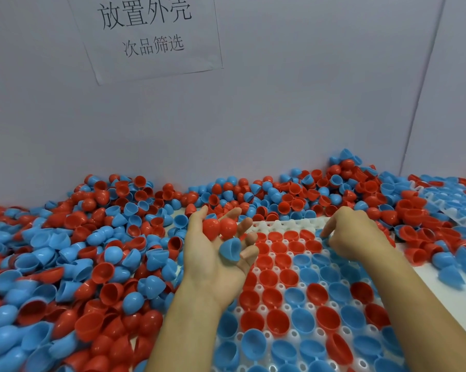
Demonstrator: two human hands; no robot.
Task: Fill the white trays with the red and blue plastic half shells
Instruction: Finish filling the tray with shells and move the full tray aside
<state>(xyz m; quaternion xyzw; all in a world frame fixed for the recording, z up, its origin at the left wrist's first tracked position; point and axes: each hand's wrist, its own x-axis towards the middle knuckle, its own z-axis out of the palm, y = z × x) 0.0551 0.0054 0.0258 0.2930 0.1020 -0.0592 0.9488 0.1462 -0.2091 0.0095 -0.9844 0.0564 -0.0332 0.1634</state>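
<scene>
Overhead, a wall sign [148,33] "放置外壳 次品筛选"; left hand [215,253] cradling shells [219,228], right hand [355,234] curled at tray [285,225].

There is only one view, so no part of the scene is shared with another. The camera sits on the person's head. It looks forward and down, from close above both arms. The left grip [221,253] and the right grip [355,237] sit low in the middle of the picture. The wall [280,116] rises past the grips and fills the top half. The surface [446,299] spreads out to both sides of the grips.
</scene>
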